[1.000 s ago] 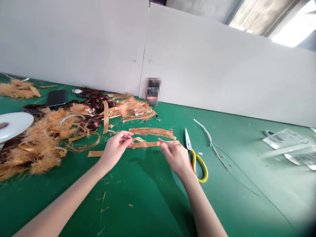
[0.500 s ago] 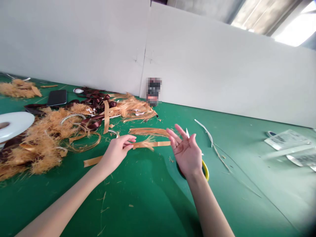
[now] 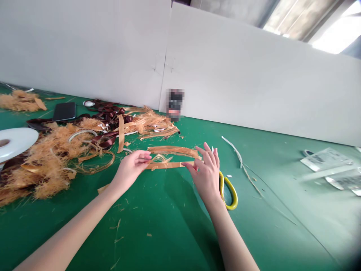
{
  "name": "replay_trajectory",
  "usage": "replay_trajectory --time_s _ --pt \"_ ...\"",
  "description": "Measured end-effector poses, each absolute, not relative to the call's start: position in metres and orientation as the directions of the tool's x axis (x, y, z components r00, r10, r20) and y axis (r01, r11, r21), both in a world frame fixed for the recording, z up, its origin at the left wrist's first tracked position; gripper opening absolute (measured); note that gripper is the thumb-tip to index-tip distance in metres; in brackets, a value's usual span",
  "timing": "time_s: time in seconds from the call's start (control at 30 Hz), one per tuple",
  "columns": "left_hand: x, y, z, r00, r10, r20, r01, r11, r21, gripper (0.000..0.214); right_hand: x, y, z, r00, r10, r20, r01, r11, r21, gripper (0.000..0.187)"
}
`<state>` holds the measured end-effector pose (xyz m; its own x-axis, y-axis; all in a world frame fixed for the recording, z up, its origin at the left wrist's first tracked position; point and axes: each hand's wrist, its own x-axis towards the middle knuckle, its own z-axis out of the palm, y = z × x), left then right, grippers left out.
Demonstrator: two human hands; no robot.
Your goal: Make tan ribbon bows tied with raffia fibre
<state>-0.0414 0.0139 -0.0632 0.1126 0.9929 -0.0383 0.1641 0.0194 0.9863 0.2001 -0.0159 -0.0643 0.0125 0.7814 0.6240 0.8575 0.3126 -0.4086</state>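
Tan ribbon strip (image 3: 169,165) spans between hands, over green desk (image 3: 175,226). Left hand (image 3: 131,169): fingers together at strip's left end, grip unclear. Right hand (image 3: 205,173): fingers apart, one tip at right end. Yellow-handled scissors (image 3: 229,195) just beside.

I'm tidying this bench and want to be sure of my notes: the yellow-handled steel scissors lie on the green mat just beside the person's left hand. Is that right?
Not quite: the yellow-handled steel scissors lie beside the person's right hand, on its outer side, not beside the person's left hand, as the head view shows. They are on the green mat, as you noted.
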Motion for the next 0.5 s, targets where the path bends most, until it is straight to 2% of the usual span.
replay_trajectory --time_s 0.07,0.13,0.2,0.27,0.37,0.43,0.5 --pt "-0.042 0.013 -0.064 0.094 0.996 -0.002 0.213 -0.018 0.977 0.025 0.197 -0.018 -0.061 0.119 0.813 0.569 0.722 0.323 -0.612 0.042" --pt "-0.043 0.012 -0.064 0.059 0.996 0.066 0.300 -0.081 0.951 0.017 0.195 -0.020 -0.054 0.211 0.890 0.404 0.390 0.302 -0.870 0.053" --pt "-0.043 0.010 -0.064 0.032 0.987 0.155 0.415 -0.154 0.897 0.010 0.195 -0.022 -0.046 0.174 0.959 0.225 0.013 0.226 -0.974 0.066" --pt "-0.044 0.010 -0.063 0.025 0.974 0.223 0.499 -0.206 0.842 0.013 0.198 -0.023 -0.037 0.074 0.992 0.100 -0.275 0.116 -0.955 0.071" --pt "-0.044 0.010 -0.062 0.002 0.963 0.269 0.500 -0.233 0.834 0.013 0.205 -0.024 -0.027 -0.165 0.983 -0.086 -0.474 -0.156 -0.867 0.078" --pt "-0.044 0.010 -0.060 -0.007 0.970 0.245 0.452 -0.215 0.865 0.011 0.208 -0.024 -0.025 -0.408 0.890 -0.203 -0.440 -0.387 -0.810 0.094" --pt "-0.043 0.009 -0.059 -0.008 0.974 0.224 0.416 -0.201 0.887 0.012 0.208 -0.023 -0.028 -0.653 0.711 -0.260 -0.297 -0.557 -0.776 0.110"
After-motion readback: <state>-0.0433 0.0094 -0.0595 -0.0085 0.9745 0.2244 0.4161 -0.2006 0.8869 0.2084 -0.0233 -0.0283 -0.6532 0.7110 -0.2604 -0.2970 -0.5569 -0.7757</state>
